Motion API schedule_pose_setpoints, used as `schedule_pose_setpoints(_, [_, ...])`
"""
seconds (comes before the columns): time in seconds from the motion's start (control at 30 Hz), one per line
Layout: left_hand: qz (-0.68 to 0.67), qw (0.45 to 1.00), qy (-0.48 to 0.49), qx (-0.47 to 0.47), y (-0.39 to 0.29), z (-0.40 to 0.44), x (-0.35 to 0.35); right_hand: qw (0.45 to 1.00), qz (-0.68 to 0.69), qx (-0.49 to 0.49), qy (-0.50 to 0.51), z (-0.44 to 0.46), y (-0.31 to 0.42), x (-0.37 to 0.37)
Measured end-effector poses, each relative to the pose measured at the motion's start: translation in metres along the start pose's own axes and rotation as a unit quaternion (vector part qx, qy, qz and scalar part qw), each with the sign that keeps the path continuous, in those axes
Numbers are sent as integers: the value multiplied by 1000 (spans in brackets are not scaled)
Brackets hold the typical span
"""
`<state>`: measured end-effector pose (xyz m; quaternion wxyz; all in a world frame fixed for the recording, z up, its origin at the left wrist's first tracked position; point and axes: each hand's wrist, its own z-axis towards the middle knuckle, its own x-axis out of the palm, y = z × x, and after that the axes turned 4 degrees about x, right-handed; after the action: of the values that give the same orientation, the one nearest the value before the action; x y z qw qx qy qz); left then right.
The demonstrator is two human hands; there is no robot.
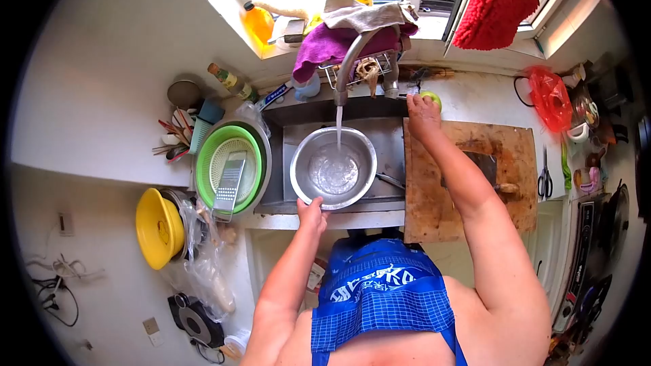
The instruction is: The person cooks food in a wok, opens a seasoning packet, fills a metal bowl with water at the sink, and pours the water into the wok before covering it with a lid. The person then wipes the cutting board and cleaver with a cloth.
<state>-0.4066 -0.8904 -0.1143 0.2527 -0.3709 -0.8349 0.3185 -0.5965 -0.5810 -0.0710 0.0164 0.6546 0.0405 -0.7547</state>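
A stainless steel basin sits in the sink, with water in it. My left hand grips the basin's near rim, thumb at the edge. From the curved faucet a stream of water falls into the basin. My right hand reaches to the faucet's lever, its fingers closed at the lever's end. Just behind that hand lies a round green fruit, partly hidden by the fingers.
Right of the sink, a wooden cutting board carries a cleaver; scissors lie beyond. On the left, a green basin holds a grater. Purple cloth hangs behind the faucet. A yellow bowl stands lower left.
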Motion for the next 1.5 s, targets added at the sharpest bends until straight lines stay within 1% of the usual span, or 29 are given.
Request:
schedule_pose_setpoints(0.07, [22, 1000, -9, 13, -3, -5, 3, 1000, 14, 7, 8, 0, -1, 4])
schedule_pose_setpoints(0.23, [28, 1000, -5, 3, -3, -2, 1, 999, 8, -7, -47, -3, -2, 7])
schedule_pose_setpoints(0.27, [25, 1000, -5, 3, -2, -1, 0, 999, 8, -4, -46, -4, -2, 7])
schedule_pose_setpoints(0.33, [23, 1000, -1, 1, -3, -2, 2, 998, 41, -6, -55, -5, -4, 8])
schedule_pose_setpoints(0.43, [22, 1000, 4, 5, -3, -1, 2, 996, 78, -13, -31, -2, -10, 14])
schedule_pose_setpoints(0.57, [31, 999, 0, 13, -8, -8, 10, 998, 56, -13, -15, -9, -18, 0])
schedule_pose_setpoints(0.63, [34, 999, -7, 11, -10, -9, 15, 990, 91, -23, -103, -15, -24, -7])
schedule_pose_setpoints(0.67, [33, 999, 0, 12, -10, -8, 15, 990, 91, -20, -101, -21, -29, -11])
schedule_pose_setpoints(0.73, [30, 999, 17, 21, -10, -6, 17, 972, 227, -41, -36, -37, -42, -24])
schedule_pose_setpoints(0.77, [31, 999, 15, 21, -11, -6, 17, 972, 229, -41, -34, -49, -49, -29])
schedule_pose_setpoints(0.83, [38, 999, 3, 26, -13, -6, 22, 951, 297, -75, -43, -79, -64, -38])
schedule_pose_setpoints(0.87, [29, 999, -3, 27, -14, -9, 25, 951, 299, -73, -43, -94, -70, -44])
schedule_pose_setpoints(0.93, [37, 999, -7, 29, -14, -7, 25, 938, 343, -45, -18, -126, -83, -55])
schedule_pose_setpoints(1.0, [33, 999, 0, 30, -16, -8, 27, 934, 356, -16, -19, -154, -98, -64])
schedule_pose_setpoints(1.03, [34, 999, -15, 25, -17, -8, 28, 929, 370, 8, -21, -168, -106, -65])
schedule_pose_setpoints(1.07, [32, 999, -14, 26, -18, -9, 30, 933, 354, 12, -64, -181, -114, -60])
schedule_pose_setpoints(1.1, [29, 999, -12, 28, -18, -10, 32, 933, 353, 20, -64, -193, -122, -58])
schedule_pose_setpoints(1.17, [24, 999, -3, 33, -15, 1, 26, 899, 411, 146, -24, -218, -135, -54])
schedule_pose_setpoints(1.2, [22, 999, -2, 32, -15, 2, 25, 902, 400, 157, -53, -230, -142, -50])
schedule_pose_setpoints(1.23, [19, 999, -2, 30, -14, 3, 25, 901, 397, 164, -55, -241, -148, -48])
schedule_pose_setpoints(1.3, [23, 999, -19, 31, -17, -3, 33, 886, 410, 214, -36, -261, -158, -43])
schedule_pose_setpoints(1.4, [30, 999, -21, 29, -16, 2, 32, 876, 416, 242, -37, -285, -167, -29])
schedule_pose_setpoints(1.47, [-39, 999, 0, -28, -11, 23, 19, 868, 423, 257, -37, -299, -168, -21])
schedule_pose_setpoints(1.5, [-39, 999, 2, -27, -12, 21, 22, 860, 436, 262, -31, -305, -167, -18])
